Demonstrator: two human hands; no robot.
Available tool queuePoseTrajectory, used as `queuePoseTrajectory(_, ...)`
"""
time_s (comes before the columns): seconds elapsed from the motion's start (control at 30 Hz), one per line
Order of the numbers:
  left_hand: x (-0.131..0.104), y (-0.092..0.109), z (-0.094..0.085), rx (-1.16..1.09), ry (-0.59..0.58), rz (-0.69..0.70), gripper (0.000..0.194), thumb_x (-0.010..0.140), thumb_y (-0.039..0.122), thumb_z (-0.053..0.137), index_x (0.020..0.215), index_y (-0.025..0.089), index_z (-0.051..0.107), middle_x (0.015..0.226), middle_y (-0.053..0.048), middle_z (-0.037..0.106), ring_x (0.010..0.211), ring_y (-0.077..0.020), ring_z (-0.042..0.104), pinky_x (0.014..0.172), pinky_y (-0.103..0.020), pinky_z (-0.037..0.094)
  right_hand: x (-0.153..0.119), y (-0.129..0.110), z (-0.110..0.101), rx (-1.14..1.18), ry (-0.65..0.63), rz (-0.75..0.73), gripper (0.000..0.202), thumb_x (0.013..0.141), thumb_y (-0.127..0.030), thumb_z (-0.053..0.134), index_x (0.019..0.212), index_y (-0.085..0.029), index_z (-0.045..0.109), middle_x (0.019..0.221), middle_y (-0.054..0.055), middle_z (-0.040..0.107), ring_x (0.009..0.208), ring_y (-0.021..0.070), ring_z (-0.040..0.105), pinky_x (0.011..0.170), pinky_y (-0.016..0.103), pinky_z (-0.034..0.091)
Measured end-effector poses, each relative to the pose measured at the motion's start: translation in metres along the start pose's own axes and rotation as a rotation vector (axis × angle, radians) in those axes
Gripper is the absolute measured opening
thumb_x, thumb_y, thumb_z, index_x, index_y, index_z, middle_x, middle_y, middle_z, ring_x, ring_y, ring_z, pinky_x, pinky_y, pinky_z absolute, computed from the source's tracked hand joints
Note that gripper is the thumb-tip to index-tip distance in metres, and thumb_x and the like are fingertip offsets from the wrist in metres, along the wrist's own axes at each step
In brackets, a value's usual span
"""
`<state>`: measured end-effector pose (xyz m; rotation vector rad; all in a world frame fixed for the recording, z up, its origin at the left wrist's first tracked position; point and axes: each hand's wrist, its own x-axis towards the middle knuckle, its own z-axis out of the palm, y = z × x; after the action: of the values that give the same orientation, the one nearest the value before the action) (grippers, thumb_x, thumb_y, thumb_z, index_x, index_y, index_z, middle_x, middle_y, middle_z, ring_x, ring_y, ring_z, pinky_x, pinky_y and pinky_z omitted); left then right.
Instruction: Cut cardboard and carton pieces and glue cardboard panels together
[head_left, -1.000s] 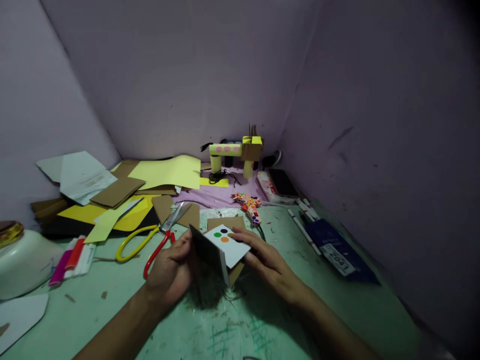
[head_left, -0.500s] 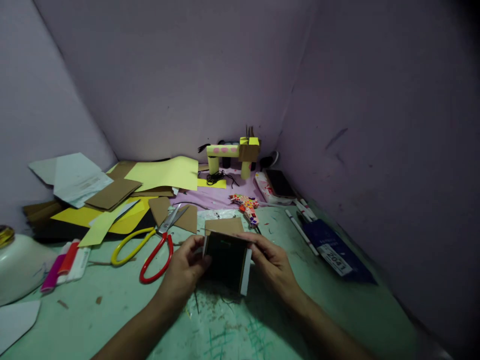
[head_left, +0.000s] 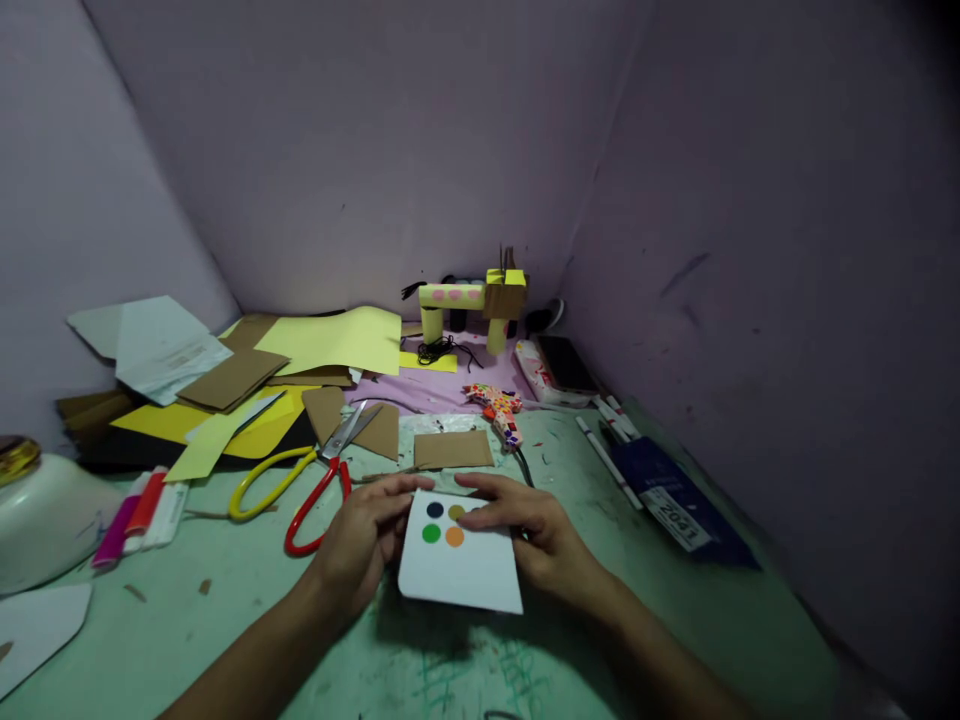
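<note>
Holding the white card (head_left: 461, 580) just above the desk (head_left: 720, 620), we have the left hand (head_left: 360, 540) in a grip on its left edge and the right hand (head_left: 540, 530) grasping its right side, one fingertip by the coloured dots (head_left: 454, 537). The dots are already on and the yellow animal figure (head_left: 451, 296) stands assembled behind, but the card seems unplaced; what lies beneath it, we cannot tell.

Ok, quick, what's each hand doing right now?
Left hand: holding the white dotted card by its left side.
Right hand: holding the same card by its right side.
</note>
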<state>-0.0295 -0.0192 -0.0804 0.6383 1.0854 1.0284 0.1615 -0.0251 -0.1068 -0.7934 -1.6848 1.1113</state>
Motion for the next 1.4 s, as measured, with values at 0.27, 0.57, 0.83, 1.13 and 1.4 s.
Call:
queuePoseTrajectory(0.27, 0.003, -0.009, -0.006, 0.074, -0.145, 0.002, 0.061, 0.054, 0.011, 0.078, 0.109, 0.013, 0.053, 0.078, -0.008, 0.071, 0.065, -0.0213, 0.068, 0.057, -0.028, 0.052, 0.007, -0.015, 0.0, 0.407, 0.051, 0.289, 0.029, 0.07, -0.018, 0.063, 0.095, -0.029, 0.072, 0.121, 0.006, 0.062, 0.108, 0.026, 0.058, 0.088, 0.044, 0.046)
queuePoseTrajectory(0.57, 0.001, 0.0, -0.003, 0.069, 0.072, 0.308, 0.056, 0.05, 0.019, 0.084, 0.094, 0.017, 0.049, 0.071, 0.0, 0.069, 0.059, -0.0148, 0.064, 0.054, -0.023, 0.052, 0.001, -0.014, 0.021, 0.283, 0.107, 0.463, 0.049, 0.057, -0.03, 0.077, 0.101, -0.017, 0.061, 0.087, 0.005, 0.068, 0.072, 0.0192, 0.062, 0.064, 0.031, 0.049)
queuePoseTrajectory(0.83, -0.002, -0.006, -0.01, 0.448, -0.051, 0.26, 0.033, 0.057, 0.03, 0.08, 0.082, 0.014, 0.065, 0.072, -0.005, 0.069, 0.061, -0.0182, 0.062, 0.054, -0.027, 0.049, 0.0, -0.024, 0.02, 0.079, 0.238, 0.446, 0.009, 0.059, -0.024, 0.063, 0.061, -0.016, 0.059, 0.054, -0.003, 0.051, 0.048, 0.0102, 0.045, 0.044, 0.022, 0.033)
queuePoseTrajectory(1.13, -0.004, -0.005, -0.011, 0.463, -0.2, 0.155, 0.026, 0.058, 0.034, 0.079, 0.068, 0.015, 0.063, 0.063, -0.003, 0.062, 0.059, -0.0175, 0.056, 0.055, -0.028, 0.045, 0.001, -0.028, 0.014, 0.183, 0.252, 0.371, 0.012, 0.052, -0.024, 0.065, 0.048, -0.017, 0.055, 0.05, -0.004, 0.045, 0.048, 0.0095, 0.041, 0.042, 0.021, 0.03)
queuePoseTrajectory(1.4, -0.006, -0.005, -0.013, 0.593, -0.286, 0.297, 0.031, 0.064, 0.042, 0.073, 0.075, 0.014, 0.067, 0.063, -0.004, 0.062, 0.057, -0.0171, 0.054, 0.05, -0.025, 0.039, 0.0, -0.028, 0.015, 0.204, 0.121, 0.467, 0.007, 0.052, -0.018, 0.063, 0.051, -0.016, 0.056, 0.049, -0.005, 0.045, 0.047, 0.0086, 0.04, 0.04, 0.02, 0.028)
